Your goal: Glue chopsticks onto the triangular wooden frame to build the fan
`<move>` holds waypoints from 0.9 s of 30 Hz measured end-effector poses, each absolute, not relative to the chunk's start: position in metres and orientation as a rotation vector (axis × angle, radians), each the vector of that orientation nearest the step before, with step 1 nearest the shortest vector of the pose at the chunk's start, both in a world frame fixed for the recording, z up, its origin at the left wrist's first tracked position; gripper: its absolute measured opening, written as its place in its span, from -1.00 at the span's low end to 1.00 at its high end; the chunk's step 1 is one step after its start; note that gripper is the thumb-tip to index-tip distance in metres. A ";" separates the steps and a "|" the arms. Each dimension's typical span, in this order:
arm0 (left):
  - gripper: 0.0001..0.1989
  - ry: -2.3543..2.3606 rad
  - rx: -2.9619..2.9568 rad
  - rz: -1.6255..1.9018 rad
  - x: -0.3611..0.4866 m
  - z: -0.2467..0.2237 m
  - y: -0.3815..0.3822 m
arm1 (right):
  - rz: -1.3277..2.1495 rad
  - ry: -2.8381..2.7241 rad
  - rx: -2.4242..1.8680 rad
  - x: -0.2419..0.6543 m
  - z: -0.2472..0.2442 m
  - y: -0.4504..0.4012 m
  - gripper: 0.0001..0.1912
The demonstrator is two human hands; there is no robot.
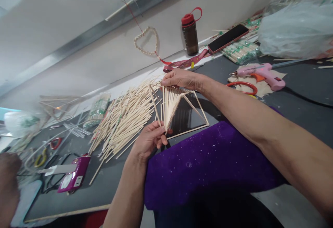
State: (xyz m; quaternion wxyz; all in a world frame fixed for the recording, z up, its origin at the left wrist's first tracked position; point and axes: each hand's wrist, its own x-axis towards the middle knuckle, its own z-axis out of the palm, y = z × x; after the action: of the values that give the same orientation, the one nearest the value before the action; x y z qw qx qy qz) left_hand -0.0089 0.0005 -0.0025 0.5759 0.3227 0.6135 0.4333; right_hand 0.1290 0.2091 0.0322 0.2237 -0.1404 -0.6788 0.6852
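Observation:
Between my two hands is a frame of wooden sticks [172, 108], with a fanned row of close-set sticks in its middle and open triangular sides. My left hand [152, 136] pinches its lower end, thumb on top and fingers curled beneath. At the upper end my right hand [177, 78] grips the frame between thumb and fingers. A large heap of loose wooden sticks [127, 117] lies just left of the frame. Purple cloth [208, 158] covers the area below it, dotted with pale specks.
A pink glue gun [262, 75] rests on stained cloth near orange-handled scissors [243, 86]. Behind stand a bottle [190, 35] and a phone [229, 38]. A purple device [75, 174] sits at left, beside another person's blurred hand [9, 183]. A heart ornament [147, 41] hangs on the wall.

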 end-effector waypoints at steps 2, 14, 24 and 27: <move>-0.74 1.440 0.755 1.013 -0.009 -0.002 0.000 | 1.926 -1.844 -0.373 0.128 0.030 0.208 -0.79; -0.75 1.427 0.732 1.017 -0.008 -0.002 0.000 | 1.915 -1.830 -0.402 0.127 0.028 0.207 -0.78; -0.80 1.307 0.717 1.047 -0.007 -0.007 0.000 | 1.820 -1.945 -0.429 0.131 0.023 0.216 -0.79; -0.79 1.262 0.725 1.063 -0.007 -0.009 0.000 | 1.809 -1.957 -0.442 0.132 0.026 0.215 -0.81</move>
State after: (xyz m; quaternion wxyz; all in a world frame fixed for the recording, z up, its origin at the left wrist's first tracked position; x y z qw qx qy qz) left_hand -0.0069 -0.0001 -0.0089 0.6208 0.3153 0.5489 0.4625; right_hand 0.1324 0.2150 0.0259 0.2181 -0.1598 -0.7069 0.6536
